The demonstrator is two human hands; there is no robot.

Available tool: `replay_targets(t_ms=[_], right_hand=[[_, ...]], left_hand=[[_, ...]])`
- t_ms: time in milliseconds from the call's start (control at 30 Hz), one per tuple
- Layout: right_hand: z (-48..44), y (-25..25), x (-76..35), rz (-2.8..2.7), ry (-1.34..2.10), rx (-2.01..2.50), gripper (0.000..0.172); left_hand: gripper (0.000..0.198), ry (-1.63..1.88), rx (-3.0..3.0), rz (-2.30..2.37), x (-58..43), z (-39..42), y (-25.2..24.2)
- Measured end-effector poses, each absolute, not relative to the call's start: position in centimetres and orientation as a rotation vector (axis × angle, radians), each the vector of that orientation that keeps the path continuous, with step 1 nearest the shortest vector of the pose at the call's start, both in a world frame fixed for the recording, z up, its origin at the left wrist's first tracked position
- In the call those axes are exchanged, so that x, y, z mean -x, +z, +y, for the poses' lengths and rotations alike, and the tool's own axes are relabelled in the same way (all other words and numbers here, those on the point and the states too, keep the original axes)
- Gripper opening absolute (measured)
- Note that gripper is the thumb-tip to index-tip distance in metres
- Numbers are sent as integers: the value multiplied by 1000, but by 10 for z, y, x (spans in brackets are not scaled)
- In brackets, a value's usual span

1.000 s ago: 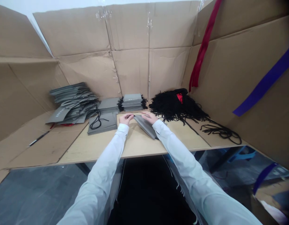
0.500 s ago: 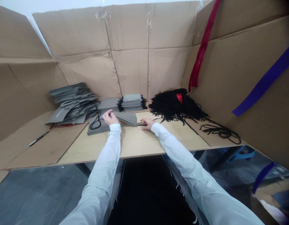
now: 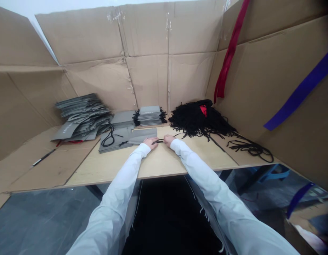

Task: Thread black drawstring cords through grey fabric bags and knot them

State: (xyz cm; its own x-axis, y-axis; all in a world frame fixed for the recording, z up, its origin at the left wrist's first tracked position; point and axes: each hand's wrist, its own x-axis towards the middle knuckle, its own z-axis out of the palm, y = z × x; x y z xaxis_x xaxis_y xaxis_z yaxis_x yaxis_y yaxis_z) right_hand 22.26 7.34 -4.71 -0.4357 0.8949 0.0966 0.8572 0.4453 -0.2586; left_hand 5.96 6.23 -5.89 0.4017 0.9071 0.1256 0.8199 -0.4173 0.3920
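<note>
A flat grey paper bag [image 3: 144, 133] lies in front of me, overlapping a low stack of grey bags [image 3: 112, 142]. My left hand [image 3: 150, 142] rests at its right end, fingers bent together at a black cord [image 3: 160, 141]. The cord runs across a short gap to my right hand [image 3: 168, 140], whose fingers are closed around it. Both hands are low over the table, close together. My fingers hide the cord's ends. A loop of black cord [image 3: 108, 141] lies on the low stack to the left, and a cord end shows near the bag's left side.
A leaning pile of grey bags [image 3: 84, 117] stands at left. Behind the hands is a neat stack of corded bags [image 3: 149, 115]. A heap of black cords [image 3: 198, 120] lies at right, with loose strands [image 3: 251, 148] trailing. A pen [image 3: 44, 157] lies left. Cardboard walls [image 3: 148, 32] enclose the table.
My left hand has let go of the lifted bag and moved right to the cord. The bag now lies flatter. My right hand has closed more on the cord, hardly shifting.
</note>
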Motion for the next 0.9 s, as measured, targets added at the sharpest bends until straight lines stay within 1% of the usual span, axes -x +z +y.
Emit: replay_targets(t_ms=[67,133,200,267,400,533,633,733,833,900], right_hand=[[76,-48,-226,-2433,265,1552,21],[79,-48,-228,-2393,284,1572,21],[80,-47,-231,-2357,300,1577,16],[81,-44,-233,-2308,393,1547,10],[83,-38,-243,-2120,790,1446,2],[89,-39,-257,-1853,1103,1391,12],[94,-44,-263,-1714,1225,1327,17],[96,-46,-264,-1585,1308,1241,18],[95,-42,-263,-1529,1310,1241,16],[92,-37,-263,-1551,1248,1263,15]], left_hand=[[50,412,-2373,1539,-60,60,-60],[62,380,-2379,1553,-61,57,-59],[72,353,-2388,1569,-63,54,-58],[76,321,-2395,1584,-64,52,-58],[78,290,-2402,1592,-64,52,-58],[78,275,-2395,1616,-64,51,-57],[77,275,-2387,1648,-67,46,-56],[76,320,-2376,1689,-73,39,-57],[77,356,-2348,1759,-80,33,-58],[75,390,-2336,1788,-83,32,-57]])
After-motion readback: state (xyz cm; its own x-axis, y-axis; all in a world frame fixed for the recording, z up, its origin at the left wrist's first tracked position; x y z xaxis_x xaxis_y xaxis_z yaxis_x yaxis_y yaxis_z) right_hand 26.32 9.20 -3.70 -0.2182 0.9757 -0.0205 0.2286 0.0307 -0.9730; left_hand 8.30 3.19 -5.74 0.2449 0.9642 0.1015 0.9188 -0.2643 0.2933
